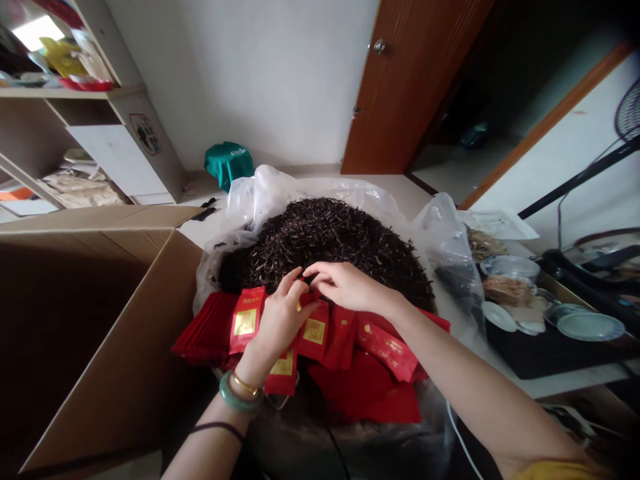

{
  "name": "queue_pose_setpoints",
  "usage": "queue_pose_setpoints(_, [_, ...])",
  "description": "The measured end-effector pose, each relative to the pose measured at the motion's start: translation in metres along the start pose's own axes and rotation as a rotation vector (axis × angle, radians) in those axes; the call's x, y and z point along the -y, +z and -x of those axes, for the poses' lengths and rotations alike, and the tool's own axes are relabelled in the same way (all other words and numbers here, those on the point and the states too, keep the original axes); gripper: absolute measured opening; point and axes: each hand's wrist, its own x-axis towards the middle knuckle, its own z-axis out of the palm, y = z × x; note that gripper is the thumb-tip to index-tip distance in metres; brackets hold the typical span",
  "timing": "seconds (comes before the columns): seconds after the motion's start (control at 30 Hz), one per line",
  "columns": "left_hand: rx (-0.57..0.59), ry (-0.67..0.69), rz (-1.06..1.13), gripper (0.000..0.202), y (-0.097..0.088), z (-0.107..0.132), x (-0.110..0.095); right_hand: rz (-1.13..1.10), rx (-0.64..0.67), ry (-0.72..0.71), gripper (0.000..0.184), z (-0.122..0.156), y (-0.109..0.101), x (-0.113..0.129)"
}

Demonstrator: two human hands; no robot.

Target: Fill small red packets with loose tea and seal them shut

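A large mound of dark, twisted dried tea leaves (330, 230) fills a clear plastic bag (270, 190) in front of me. My left hand (283, 307) is closed around a small red packet (309, 296), mostly hidden by the fingers. At the packet's top, the bent fingers of my right hand (340, 281) come together close to my left fingertips; what they pinch is hidden. Flat red packets with yellow labels, such as one red packet (246, 321), lie along the near edge of the tea. A fanned stack of red packets (205, 330) is at the left.
An open cardboard box (150, 320) stands close on the left. To the right, a table holds a glass bowl (510, 268) and small dishes (590, 325). A green-covered stool or bin (229, 163) is by the wall, with a brown door (400, 87) beyond.
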Motion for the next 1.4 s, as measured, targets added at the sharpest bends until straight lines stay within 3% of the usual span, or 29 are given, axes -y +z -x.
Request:
queue_pose_setpoints(0.1, [-0.008,-0.006,-0.02,0.019,0.0,0.0,0.0,-0.019,-0.075,0.0,0.032,-0.007,-0.005,-0.004])
queue_pose_setpoints(0.2, [-0.026,0.002,-0.028,0.02,0.001,0.0,0.001,0.069,-0.211,0.089,0.032,-0.024,-0.009,-0.025])
queue_pose_setpoints(0.27, [-0.035,0.007,-0.032,0.021,0.002,0.001,0.001,0.369,-0.127,0.119,0.034,-0.036,-0.006,-0.044])
queue_pose_setpoints(0.37, [-0.031,0.011,-0.042,0.022,0.003,0.0,0.001,0.478,-0.02,0.115,0.048,-0.048,0.009,-0.064])
queue_pose_setpoints(0.47, [-0.03,0.018,-0.047,0.023,0.002,0.0,0.001,0.526,0.031,0.119,0.051,-0.053,0.027,-0.071])
queue_pose_setpoints(0.57, [-0.036,0.027,-0.041,0.024,0.0,0.0,0.0,0.551,0.046,0.123,0.039,-0.056,0.035,-0.071])
queue_pose_setpoints(0.77, [-0.039,0.027,-0.042,0.025,0.001,-0.001,0.0,0.536,0.047,0.103,0.031,-0.064,0.031,-0.074])
queue_pose_setpoints(0.93, [-0.059,0.031,-0.045,0.025,0.0,0.0,0.001,0.461,-0.042,0.092,0.015,-0.064,0.02,-0.079])
queue_pose_setpoints(1.07, [-0.071,0.026,-0.05,0.026,0.001,0.0,0.001,0.369,-0.175,0.108,0.016,-0.051,-0.005,-0.071])
queue_pose_setpoints(1.2, [-0.054,0.006,-0.047,0.024,0.002,0.0,0.0,0.17,-0.221,0.049,0.019,-0.028,-0.023,-0.043])
queue_pose_setpoints(1.27, [-0.046,0.01,-0.055,0.023,0.002,0.0,0.0,0.091,-0.225,-0.04,0.016,-0.019,-0.024,-0.027])
queue_pose_setpoints(1.4, [-0.06,0.023,-0.066,0.023,0.005,0.0,0.001,0.177,-0.181,-0.126,0.019,-0.013,-0.013,-0.007])
